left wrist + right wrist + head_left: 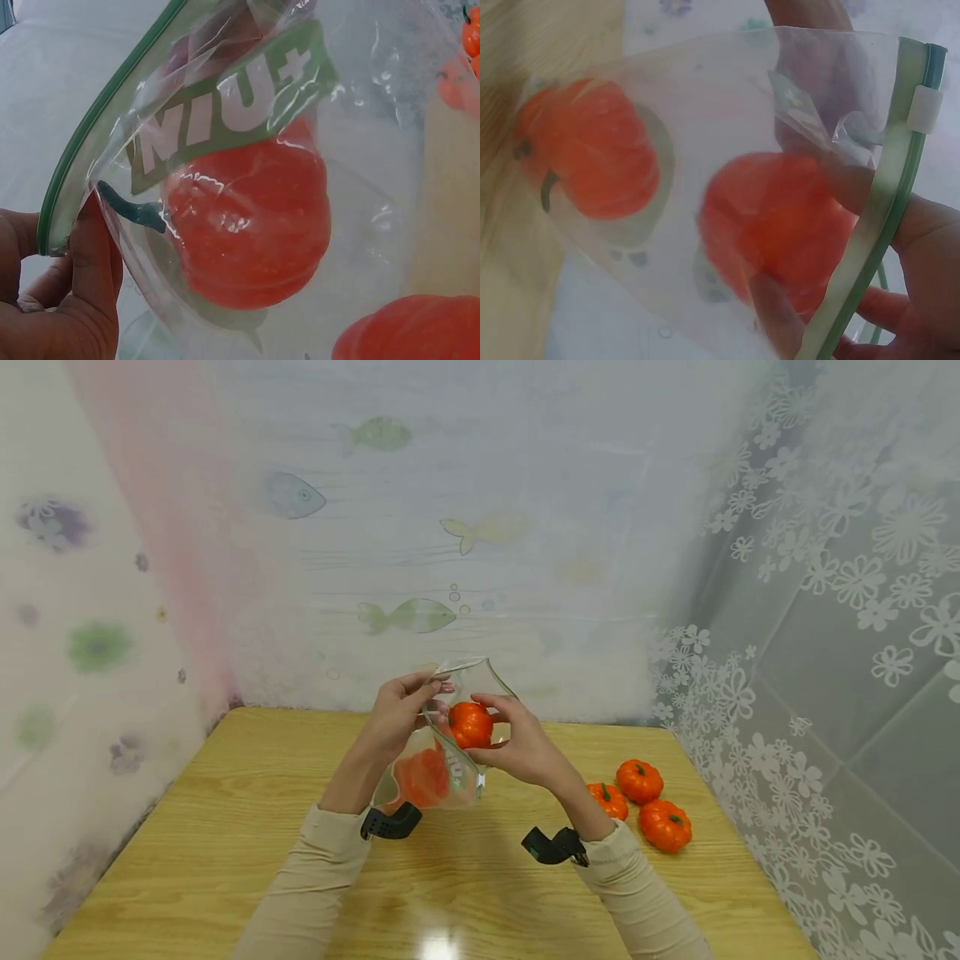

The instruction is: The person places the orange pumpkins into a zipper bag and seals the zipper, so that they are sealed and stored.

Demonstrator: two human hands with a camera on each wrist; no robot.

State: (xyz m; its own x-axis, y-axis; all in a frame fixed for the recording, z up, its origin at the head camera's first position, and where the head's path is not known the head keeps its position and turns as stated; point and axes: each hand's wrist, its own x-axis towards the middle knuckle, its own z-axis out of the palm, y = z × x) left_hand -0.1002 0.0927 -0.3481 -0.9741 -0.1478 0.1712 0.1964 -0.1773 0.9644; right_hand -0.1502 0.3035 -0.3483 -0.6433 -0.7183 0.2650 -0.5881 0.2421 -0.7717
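A clear zip bag [467, 777] with a green-edged mouth hangs above the table. My left hand [400, 710] pinches the bag's edge by the mouth; in the left wrist view its fingers [90, 281] sit at the end of the green zip [82, 142]. My right hand [525, 745] reaches into the mouth and grips a small orange toy pumpkin [471, 725], its fingers seen through the film in the right wrist view. Lower in the bag lies more orange pumpkin [422, 777]; the blurry film hides exactly how many. A white slider [925, 110] sits on the zip.
Three more pumpkins, a rear one [639, 781], a front one [665, 826] and one partly behind my right forearm [609, 800], stand on the wooden table [247, 843] at the right. Patterned film-covered walls [555, 568] enclose the table at the back and both sides.
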